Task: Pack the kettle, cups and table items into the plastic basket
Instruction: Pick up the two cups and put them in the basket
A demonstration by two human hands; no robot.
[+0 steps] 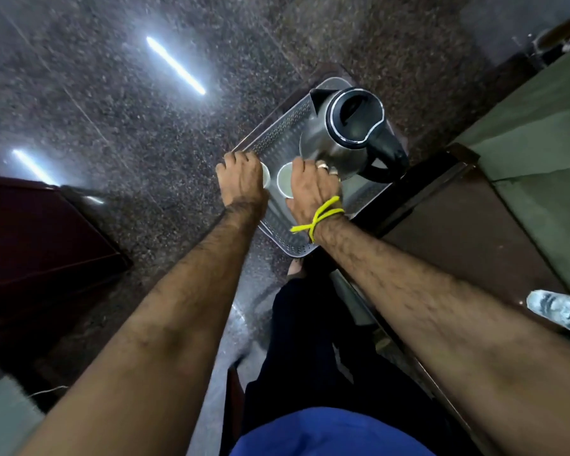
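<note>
A grey perforated plastic basket sits on the speckled floor beside a table. Inside it stands a steel kettle with a black lid and handle, at the far end. Two white cups are in the basket's near half. My left hand is wrapped around the left cup, which it mostly hides. My right hand, with rings and a yellow wrist thread, holds the right cup by its side, its rim and inside showing.
A brown table edge with a green cloth runs along the right. A clear plastic bottle lies on it. Dark red furniture stands at the left. My dark-trousered leg and foot are just below the basket.
</note>
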